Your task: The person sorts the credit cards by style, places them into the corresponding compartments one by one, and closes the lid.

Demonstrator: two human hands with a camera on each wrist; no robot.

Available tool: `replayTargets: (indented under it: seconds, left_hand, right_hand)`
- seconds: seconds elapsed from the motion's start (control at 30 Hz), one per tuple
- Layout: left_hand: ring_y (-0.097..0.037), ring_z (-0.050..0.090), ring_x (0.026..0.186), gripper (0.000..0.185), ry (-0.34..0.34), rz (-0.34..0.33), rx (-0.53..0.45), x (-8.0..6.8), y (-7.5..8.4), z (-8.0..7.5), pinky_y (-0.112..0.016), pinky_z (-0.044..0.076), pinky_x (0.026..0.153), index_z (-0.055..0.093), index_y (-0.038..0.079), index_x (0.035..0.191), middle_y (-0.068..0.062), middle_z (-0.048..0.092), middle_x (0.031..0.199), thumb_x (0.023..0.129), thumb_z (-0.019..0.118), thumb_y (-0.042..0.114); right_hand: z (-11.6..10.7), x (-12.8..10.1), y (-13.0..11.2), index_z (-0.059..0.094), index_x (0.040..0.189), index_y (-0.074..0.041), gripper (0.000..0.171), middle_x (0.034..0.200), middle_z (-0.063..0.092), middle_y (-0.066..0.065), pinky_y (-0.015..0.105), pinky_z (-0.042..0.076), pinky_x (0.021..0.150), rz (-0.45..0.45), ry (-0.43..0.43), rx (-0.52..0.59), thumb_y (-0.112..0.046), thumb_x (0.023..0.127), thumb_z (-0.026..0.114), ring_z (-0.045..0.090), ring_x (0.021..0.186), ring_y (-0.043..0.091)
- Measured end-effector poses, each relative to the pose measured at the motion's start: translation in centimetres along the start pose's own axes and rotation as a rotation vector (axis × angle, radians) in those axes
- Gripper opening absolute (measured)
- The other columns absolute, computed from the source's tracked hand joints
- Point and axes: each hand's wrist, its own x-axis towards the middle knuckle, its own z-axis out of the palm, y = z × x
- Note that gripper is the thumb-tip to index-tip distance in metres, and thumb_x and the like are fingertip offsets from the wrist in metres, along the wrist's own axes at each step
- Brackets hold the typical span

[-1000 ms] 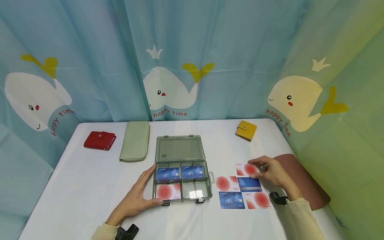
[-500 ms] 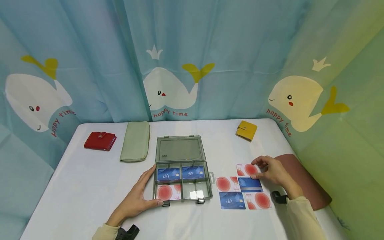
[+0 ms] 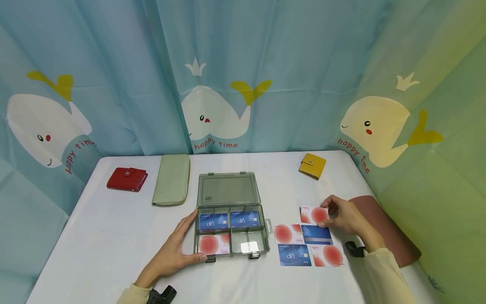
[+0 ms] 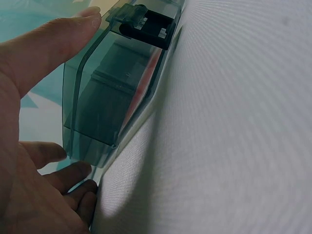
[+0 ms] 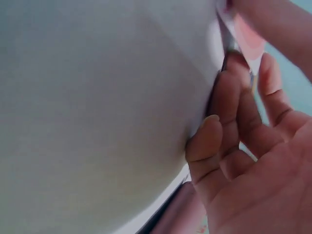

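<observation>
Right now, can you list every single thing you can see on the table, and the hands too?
Compartment box: one, clear grey, lid open, middle of the table.
Cards in the box: three; two blue in the far compartments, one white with a red circle near left.
Loose cards: five, right of the box; two blue, three white with red circles.
Red wallet: one, far left.
Green pouch: one, long, beside the red wallet.
Yellow wallet: one, far right.
Brown mat: one, right edge.
Table: one, white.
Whale curtain: blue and green, behind.
Left hand: rests against the box's left side.
Right hand: pinches the farthest red-circle card.
</observation>
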Motion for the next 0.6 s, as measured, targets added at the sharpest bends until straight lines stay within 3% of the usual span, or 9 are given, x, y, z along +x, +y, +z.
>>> replayTargets:
  seconds: [0.3, 0.6]
  left_hand:
    - [-0.048, 0.036, 0.152, 0.12, 0.0, -0.001, 0.003, -0.1, 0.0, 0.0, -0.076, 0.033, 0.115, 0.025, 0.011, 0.169, -0.019, 0.036, 0.168, 0.076, 0.095, 0.037]
    - [-0.046, 0.036, 0.152, 0.121, -0.001, 0.012, 0.007, 0.0, -0.1, -0.1, -0.076, 0.033, 0.115, 0.024, 0.01, 0.17, -0.017, 0.035, 0.169, 0.075, 0.096, 0.035]
  right_hand:
    - [0.2, -0.8, 0.4, 0.066, 0.115, -0.015, 0.051, 0.097, 0.065, 0.002, 0.024, 0.05, 0.074, -0.078, 0.024, 0.015, -0.035, 0.078, 0.096, 0.058, 0.092, 0.021]
    - [0.0, -1.4, 0.3, 0.07, 0.127, -0.016, 0.056, 0.106, 0.065, 0.004, 0.024, 0.051, 0.076, -0.083, -0.014, 0.048, -0.034, 0.079, 0.095, 0.056, 0.097, 0.023]
